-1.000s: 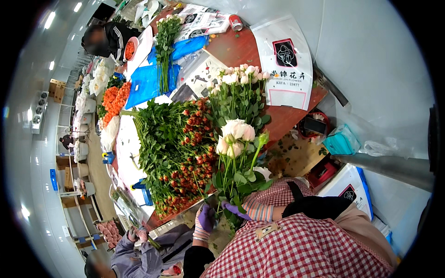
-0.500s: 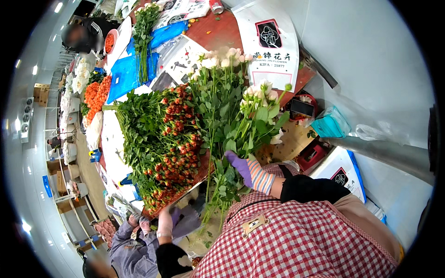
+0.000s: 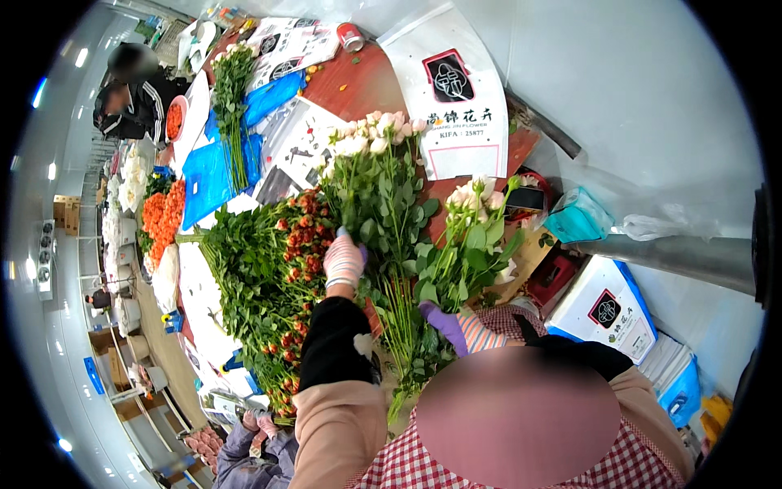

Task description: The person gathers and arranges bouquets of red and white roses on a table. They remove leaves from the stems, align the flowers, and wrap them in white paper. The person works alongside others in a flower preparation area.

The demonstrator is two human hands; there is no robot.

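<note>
My right hand [image 3: 458, 328], in a purple and striped glove, is closed round the stems of a bunch of pale pink-white roses [image 3: 475, 197]. The stems slant down beside the table edge. My left hand [image 3: 344, 259], in a striped glove, reaches over the table to the leaves of a second pale rose bunch [image 3: 379, 134]. Its fingers look bent and pressed together; leaves and blur hide what they hold, if anything. Left of that hand lies a big pile of orange-red spray roses [image 3: 305, 244], with leafy stems pointing left.
A white printed wrapping sheet [image 3: 452, 98] lies at the back right, near a red can [image 3: 350, 37]. Blue plastic [image 3: 213, 175] and another rose bunch [image 3: 235, 90] are farther left. A metal pipe [image 3: 676, 262] runs along the right. Two people stand nearby, one at the lower left.
My left hand has moved from below the table edge up and over to the far rose bunch. The right hand still holds its bunch, shifted slightly lower and right in view.
</note>
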